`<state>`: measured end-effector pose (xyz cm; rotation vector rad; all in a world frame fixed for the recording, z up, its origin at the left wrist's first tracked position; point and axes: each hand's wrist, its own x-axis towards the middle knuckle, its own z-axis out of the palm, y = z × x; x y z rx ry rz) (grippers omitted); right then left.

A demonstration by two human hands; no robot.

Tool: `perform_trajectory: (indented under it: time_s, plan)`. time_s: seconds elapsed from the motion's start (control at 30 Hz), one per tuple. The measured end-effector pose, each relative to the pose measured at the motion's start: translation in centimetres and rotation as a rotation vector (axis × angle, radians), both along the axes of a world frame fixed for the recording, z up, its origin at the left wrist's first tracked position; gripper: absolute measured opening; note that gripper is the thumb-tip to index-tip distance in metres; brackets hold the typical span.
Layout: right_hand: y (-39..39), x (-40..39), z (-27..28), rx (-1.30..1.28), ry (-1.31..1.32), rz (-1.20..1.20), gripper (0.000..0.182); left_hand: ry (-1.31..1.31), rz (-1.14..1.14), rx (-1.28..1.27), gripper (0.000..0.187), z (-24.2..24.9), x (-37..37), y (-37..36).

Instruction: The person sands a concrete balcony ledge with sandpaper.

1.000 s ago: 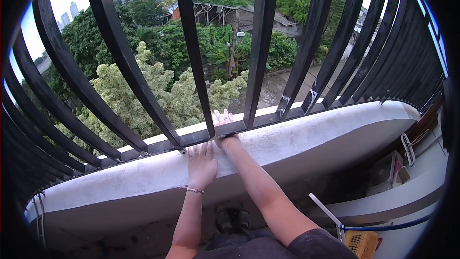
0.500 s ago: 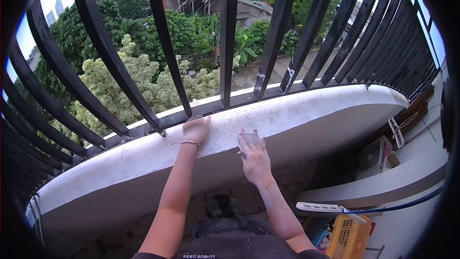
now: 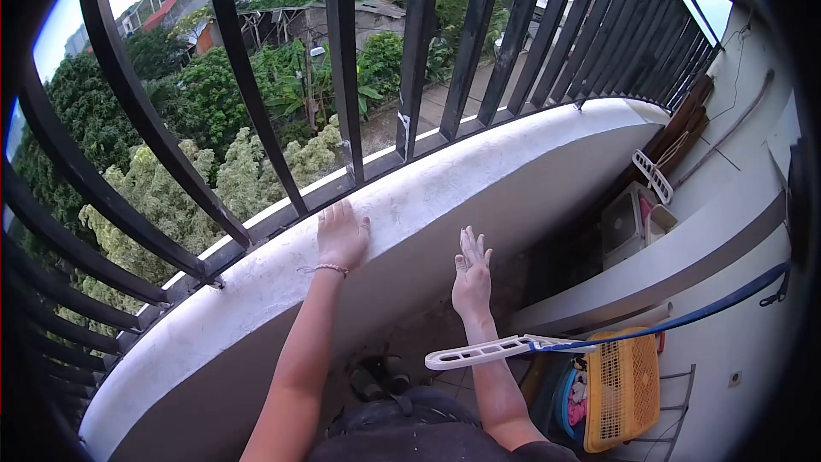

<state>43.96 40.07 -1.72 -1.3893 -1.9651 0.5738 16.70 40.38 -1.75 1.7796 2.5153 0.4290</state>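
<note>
My left hand (image 3: 342,236) lies flat on the white-painted ledge (image 3: 398,207), fingers pointing toward the foot of the railing. A braided bracelet circles that wrist. My right hand (image 3: 472,281) is raised to the right of the ledge, apart from it, with its fingers stretched out and whitish dust on them and the forearm. No object can be made out in that hand, though its palm side is hidden. The ledge surface looks scuffed and uneven. Dark metal railing bars (image 3: 342,68) rise along its outer edge.
A white slotted plastic bar (image 3: 483,352) on a blue strap (image 3: 684,318) crosses over my right forearm. Beyond it stand a yellow basket (image 3: 629,389) and a blue tub (image 3: 566,398) with cloth inside. A grey-white unit (image 3: 626,221) sits by the far wall. Trees show beyond the railing.
My right hand has come off the ledge, where a small pale flat piece showed at its fingers. My left hand has flattened on the ledge. The view has swung right.
</note>
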Motion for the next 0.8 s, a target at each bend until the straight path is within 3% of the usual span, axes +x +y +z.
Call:
perform_trajectory:
  time_s: [0.33, 0.8]
  plan:
    - [2.3, 4.1, -1.2, -0.077, 0.061, -0.092, 0.050, -0.025, -0.325, -0.112, 0.076, 1.5, 6.2, 6.4]
    - [4.2, 9.2, -3.8, -0.113, 0.086, -0.143, 0.052, -0.024, -0.484, -0.052, 0.077, 0.8, 14.7, 17.9]
